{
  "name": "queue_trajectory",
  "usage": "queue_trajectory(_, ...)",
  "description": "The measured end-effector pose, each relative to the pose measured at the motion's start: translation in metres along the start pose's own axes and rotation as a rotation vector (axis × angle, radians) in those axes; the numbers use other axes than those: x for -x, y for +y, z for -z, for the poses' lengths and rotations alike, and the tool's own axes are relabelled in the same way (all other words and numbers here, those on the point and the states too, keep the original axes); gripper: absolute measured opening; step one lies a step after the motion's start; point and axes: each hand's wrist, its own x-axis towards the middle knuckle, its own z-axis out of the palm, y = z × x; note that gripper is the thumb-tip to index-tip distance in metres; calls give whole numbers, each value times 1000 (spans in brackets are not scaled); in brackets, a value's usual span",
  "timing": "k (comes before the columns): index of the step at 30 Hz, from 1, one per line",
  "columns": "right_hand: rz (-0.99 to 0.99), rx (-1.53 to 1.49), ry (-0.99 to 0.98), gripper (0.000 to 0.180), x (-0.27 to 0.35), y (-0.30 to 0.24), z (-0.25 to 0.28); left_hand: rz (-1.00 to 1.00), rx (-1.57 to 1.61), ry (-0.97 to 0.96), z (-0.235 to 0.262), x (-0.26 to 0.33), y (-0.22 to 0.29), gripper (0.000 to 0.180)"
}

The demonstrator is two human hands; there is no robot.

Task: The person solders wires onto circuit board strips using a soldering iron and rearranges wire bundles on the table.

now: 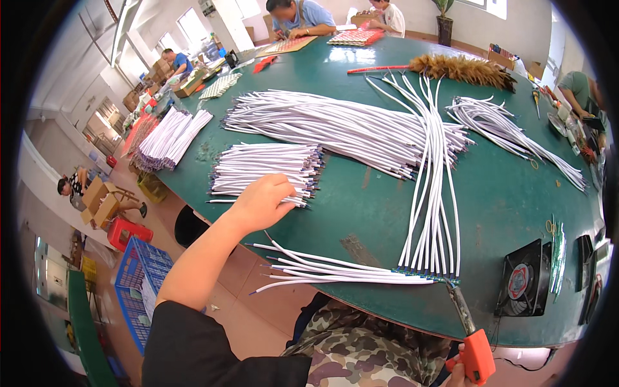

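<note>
The step in hand looks like joining white wires to a narrow green strip [425, 275] with heat, and at this moment the left side seems busy fetching a wire. The left grip [263, 201] is at the near edge of the pile of short wires [264, 161] on the green tabletop [342, 219], thumb and fingers curled; whether they are closed on a wire, I cannot tell, as the hand hides the contact. The right grip [458, 369] is wrapped around the orange handle of a soldering iron [477, 358], whose tip points at the right end of the strip; whether it touches there is too small to tell.

The strip lies near the tabletop's front edge. Long wires [433, 193] run from it toward the far side, across the big pile of long wires [322, 126], while a fan of shorter wires [348, 269] reaches left, some ends overhanging the edge.

The next move, as I judge it, calls for parting one wire from its neighbours, bringing its end to the strip and lining it up with the iron's tip. The left fingers would need to stay clear of the heat and avoid tugging the wires already at the strip.
</note>
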Motion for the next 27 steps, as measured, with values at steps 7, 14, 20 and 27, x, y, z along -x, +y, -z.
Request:
queue_trajectory(7, 1, 58, -49, 48, -6, -4, -3, -143, -119, 100, -30, 6, -17, 16)
queue_trajectory(14, 43, -10, -38, 49, -8, -14, -8, -161, 19, 257, -27, -6, -3, 15)
queue_trajectory(20, 83, 178, -95, 48, -17, -24, -6, -446, 242, 228, -20, -48, 81, 23)
queue_trajectory(27, 185, 149, 25, 29, -25, -46, -20, -437, 597, -79, -35, -69, 131, 46)
